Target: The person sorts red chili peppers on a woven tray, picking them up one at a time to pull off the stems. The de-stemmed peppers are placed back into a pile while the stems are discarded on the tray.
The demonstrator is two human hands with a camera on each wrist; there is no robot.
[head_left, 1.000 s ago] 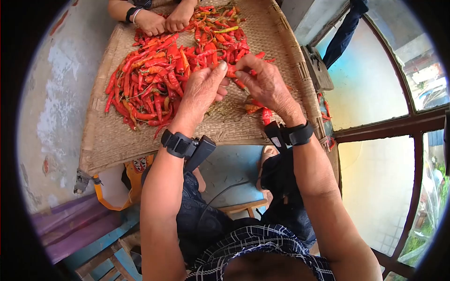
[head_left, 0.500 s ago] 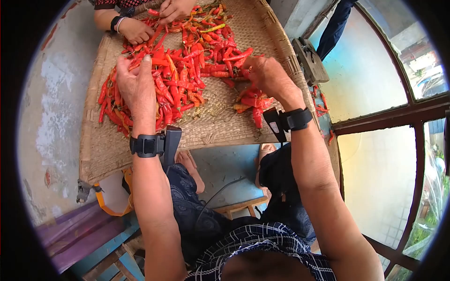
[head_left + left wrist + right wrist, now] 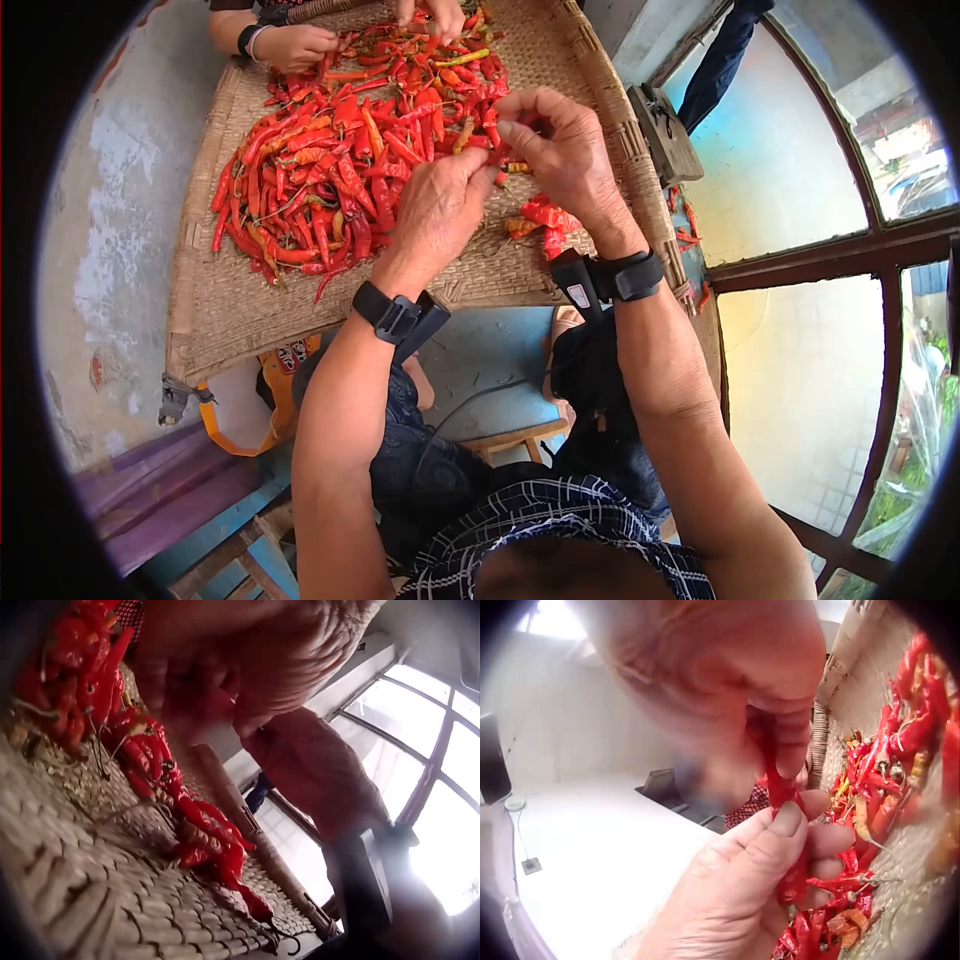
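A red chili pepper (image 3: 793,881) is held between both hands above the woven tray (image 3: 500,285). My left hand (image 3: 437,205) pinches it, with the thumb pressed along its side in the right wrist view. The fingers of my right hand (image 3: 572,155) curl round its upper end, which they partly hide. To the left of the hands spreads a big heap of red chili peppers (image 3: 330,190). Below the right hand lies a smaller group of red chilies (image 3: 548,213), some orange and wrinkled.
Another person's hands (image 3: 293,46) work in the far end of the heap. A raised rim (image 3: 625,150) edges the tray on the right, near a window (image 3: 800,400). A few chilies (image 3: 688,225) lie beyond that rim. A wooden stool (image 3: 520,437) stands below the tray.
Half a second ago my hands were apart, the left over the heap and the right over the smaller group. Now they have come together on a chili pepper. The other person's hands have shifted.
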